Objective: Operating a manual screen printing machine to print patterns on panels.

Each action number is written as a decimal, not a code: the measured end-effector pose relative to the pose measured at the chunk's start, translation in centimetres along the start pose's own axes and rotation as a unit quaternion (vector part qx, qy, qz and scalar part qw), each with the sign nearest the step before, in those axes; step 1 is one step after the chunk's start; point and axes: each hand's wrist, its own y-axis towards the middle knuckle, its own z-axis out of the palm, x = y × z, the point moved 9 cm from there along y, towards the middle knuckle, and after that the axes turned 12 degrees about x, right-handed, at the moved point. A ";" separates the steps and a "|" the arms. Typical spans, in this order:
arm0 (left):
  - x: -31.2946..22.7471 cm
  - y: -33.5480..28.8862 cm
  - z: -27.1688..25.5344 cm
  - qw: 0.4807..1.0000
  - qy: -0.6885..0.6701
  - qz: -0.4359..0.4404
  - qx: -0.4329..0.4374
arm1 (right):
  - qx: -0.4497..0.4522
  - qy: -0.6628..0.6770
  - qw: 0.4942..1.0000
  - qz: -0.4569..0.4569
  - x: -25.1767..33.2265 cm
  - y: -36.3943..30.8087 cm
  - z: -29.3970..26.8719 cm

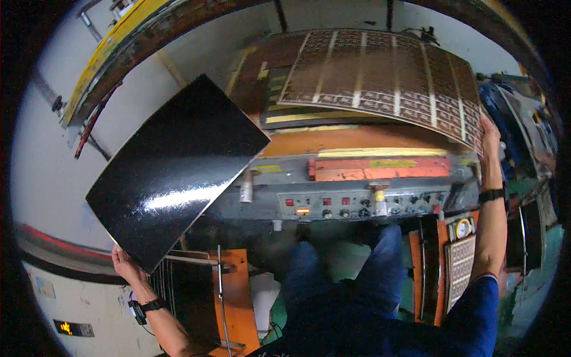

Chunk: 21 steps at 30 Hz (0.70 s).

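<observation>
My left hand [126, 265] grips the bottom corner of a glossy black sheet [172, 166], its fingers partly hidden behind it. The stiff, rectangular sheet is tilted, and light glares off its lower part. At the right, my right hand [490, 135] is closed on the edge of a brown printed sheet [380, 77]. Rows of small repeated shapes and pale stripes cover that sheet. It slants over the machine's bed [291, 140], where a dark plate with yellow strips shows partly beneath it.
A grey control panel [357, 202] with knobs and red switches runs along the machine's front, below a red bar [380, 169]. A yellow-edged beam [113, 47] arches overhead. Orange boards [235, 297] stand low at left; at lower right rests another patterned sheet [461, 268].
</observation>
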 end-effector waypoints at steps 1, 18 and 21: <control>-0.1 -0.2 -1.5 1.000 0.005 0.002 -0.009 | 0.069 0.060 0.996 0.008 -1.7 2.2 2.8; -0.7 -0.1 -3.5 1.000 0.009 0.012 -0.016 | 0.069 -0.294 0.946 0.116 -12.0 16.5 3.2; -0.8 -0.2 -3.6 1.000 0.012 0.004 -0.018 | 0.073 -0.261 0.954 0.127 -12.2 16.0 2.1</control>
